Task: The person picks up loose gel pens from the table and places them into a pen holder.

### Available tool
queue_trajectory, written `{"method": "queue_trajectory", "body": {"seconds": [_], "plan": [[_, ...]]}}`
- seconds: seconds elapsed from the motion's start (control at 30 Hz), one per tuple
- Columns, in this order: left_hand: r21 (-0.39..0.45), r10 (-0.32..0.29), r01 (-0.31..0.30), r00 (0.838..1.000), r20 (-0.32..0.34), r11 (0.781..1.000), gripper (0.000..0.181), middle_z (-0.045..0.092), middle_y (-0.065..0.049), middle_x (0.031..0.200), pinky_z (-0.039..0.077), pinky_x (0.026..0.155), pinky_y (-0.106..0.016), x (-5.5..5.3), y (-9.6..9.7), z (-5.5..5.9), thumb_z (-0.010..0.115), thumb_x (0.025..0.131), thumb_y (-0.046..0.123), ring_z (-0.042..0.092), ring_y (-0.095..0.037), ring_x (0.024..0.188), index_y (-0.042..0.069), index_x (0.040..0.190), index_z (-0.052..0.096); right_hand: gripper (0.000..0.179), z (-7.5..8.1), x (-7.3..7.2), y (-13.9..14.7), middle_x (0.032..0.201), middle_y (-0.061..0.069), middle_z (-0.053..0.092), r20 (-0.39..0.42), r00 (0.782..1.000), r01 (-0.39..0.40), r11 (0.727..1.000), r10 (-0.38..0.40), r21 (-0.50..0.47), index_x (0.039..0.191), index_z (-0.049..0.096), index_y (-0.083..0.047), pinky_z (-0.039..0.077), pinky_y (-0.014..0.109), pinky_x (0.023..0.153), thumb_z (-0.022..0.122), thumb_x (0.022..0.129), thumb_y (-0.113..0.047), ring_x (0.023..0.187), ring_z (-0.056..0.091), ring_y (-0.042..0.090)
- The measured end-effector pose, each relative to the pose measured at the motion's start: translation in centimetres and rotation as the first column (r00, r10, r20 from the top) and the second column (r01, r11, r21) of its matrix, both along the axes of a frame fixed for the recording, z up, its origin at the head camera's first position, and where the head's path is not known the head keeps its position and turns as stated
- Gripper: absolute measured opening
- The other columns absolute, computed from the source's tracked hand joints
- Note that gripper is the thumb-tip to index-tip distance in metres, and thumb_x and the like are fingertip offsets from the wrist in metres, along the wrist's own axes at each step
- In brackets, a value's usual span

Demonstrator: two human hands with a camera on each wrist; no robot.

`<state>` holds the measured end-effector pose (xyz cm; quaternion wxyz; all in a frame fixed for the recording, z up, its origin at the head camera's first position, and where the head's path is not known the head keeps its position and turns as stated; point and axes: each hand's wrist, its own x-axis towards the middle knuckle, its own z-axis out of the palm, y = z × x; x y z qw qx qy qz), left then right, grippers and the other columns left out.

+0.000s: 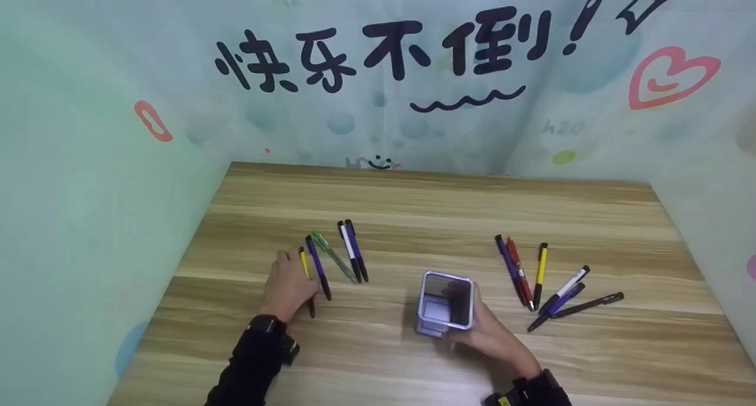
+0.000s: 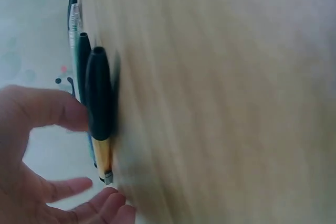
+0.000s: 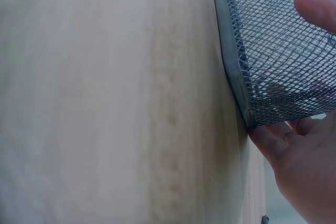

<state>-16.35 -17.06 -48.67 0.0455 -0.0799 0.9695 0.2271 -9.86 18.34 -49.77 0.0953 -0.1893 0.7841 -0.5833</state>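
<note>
On the left, my left hand [image 1: 289,283] is at a yellow-and-black pen [image 2: 104,153] lying on the table. In the left wrist view the thumb [image 2: 65,109] is beside the pen's black end, and the other fingers [image 2: 105,205] are spread apart near its yellow end. Just right of it lie a purple pen [image 1: 318,267], a green pen [image 1: 334,256], a white-and-black pen [image 1: 348,249] and another purple pen [image 1: 356,246]. My right hand [image 1: 493,332] grips a square mesh pen holder [image 3: 283,51] from its right side. The holder stands upright, its open top showing no pens inside.
Right of the holder lie a purple pen [image 1: 509,264], a red pen [image 1: 520,270] and a yellow pen [image 1: 540,273]. Farther right, a white pen [image 1: 568,286], another purple pen [image 1: 558,305] and a black pen [image 1: 590,305] overlap. Printed cloth walls [image 1: 378,128] border the wooden table [image 1: 378,359].
</note>
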Motion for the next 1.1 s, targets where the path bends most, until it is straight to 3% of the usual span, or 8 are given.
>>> {"method": "queue_trajectory", "body": {"seconds": [0.27,0.5,0.67,0.77,0.9,1.0,1.1], "plan": [[0.052,0.007,-0.007,1.0,0.009,0.999,0.062,0.049,-0.031,0.11,0.052,0.077,-0.043,0.0,0.3,0.7,0.063,0.075,-0.002,0.056,-0.035,0.092,-0.017,0.128,0.035,0.09,-0.1,-0.1,0.0,0.129,0.023,0.048,-0.015,1.0,-0.003,1.0,0.003,0.001,0.134,0.026,0.0,0.028,0.059,0.105,0.079,0.062,-0.005,0.121,0.044,0.041],[0.077,0.003,-0.007,0.999,0.054,0.997,0.044,0.052,-0.029,0.102,0.051,0.057,-0.032,0.0,0.4,1.4,0.058,0.079,-0.004,0.056,-0.028,0.075,-0.017,0.118,0.043,0.09,-0.1,-0.1,0.0,0.129,0.024,0.047,-0.022,1.0,-0.004,1.0,0.004,-0.006,0.134,0.025,0.001,0.028,0.058,0.105,0.079,0.062,-0.005,0.121,0.043,0.041],[0.077,0.001,-0.007,0.997,0.071,0.997,0.04,0.05,-0.026,0.102,0.048,0.05,-0.026,0.2,0.5,2.1,0.055,0.082,-0.003,0.054,-0.025,0.069,-0.017,0.117,0.044,0.089,-0.1,0.0,0.0,0.128,0.021,0.048,-0.005,1.0,0.008,1.0,-0.008,0.012,0.134,0.026,-0.001,0.032,0.039,0.105,0.079,0.062,-0.004,0.119,0.045,0.038],[0.082,-0.008,0.004,0.999,0.041,0.997,0.037,0.05,-0.023,0.1,0.047,0.05,-0.025,0.4,0.6,2.9,0.056,0.082,-0.001,0.053,-0.023,0.068,-0.017,0.114,0.046,0.089,-0.1,0.0,0.0,0.128,0.02,0.049,-0.003,1.0,0.018,1.0,-0.018,0.018,0.133,0.027,-0.002,0.032,0.035,0.105,0.08,0.061,-0.004,0.119,0.045,0.037],[0.126,-0.01,0.011,1.0,-0.007,0.992,0.024,0.049,-0.019,0.096,0.046,0.048,-0.024,0.7,1.3,4.0,0.058,0.083,0.002,0.052,-0.021,0.066,-0.011,0.102,0.054,0.09,-0.1,0.0,0.0,0.128,0.021,0.048,-0.007,1.0,0.014,1.0,-0.014,-0.001,0.134,0.026,-0.001,0.029,0.05,0.106,0.08,0.061,-0.003,0.12,0.044,0.039],[0.181,-0.011,0.024,0.998,-0.069,0.983,0.024,0.051,-0.016,0.095,0.046,0.05,-0.024,1.0,2.1,4.9,0.06,0.082,0.003,0.053,-0.021,0.069,-0.008,0.103,0.056,0.089,-0.2,0.0,0.1,0.128,0.022,0.048,-0.012,1.0,0.01,1.0,-0.01,-0.005,0.133,0.026,-0.001,0.027,0.056,0.105,0.08,0.062,-0.004,0.12,0.044,0.039],[0.251,-0.009,0.044,0.99,-0.138,0.967,0.037,0.056,-0.015,0.098,0.051,0.059,-0.026,1.5,3.4,5.9,0.062,0.08,0.003,0.057,-0.023,0.078,-0.005,0.115,0.052,0.089,-0.2,0.0,0.1,0.129,0.022,0.048,-0.016,1.0,0.003,1.0,-0.003,-0.009,0.133,0.026,-0.001,0.027,0.058,0.105,0.079,0.062,-0.004,0.121,0.044,0.04]]}}
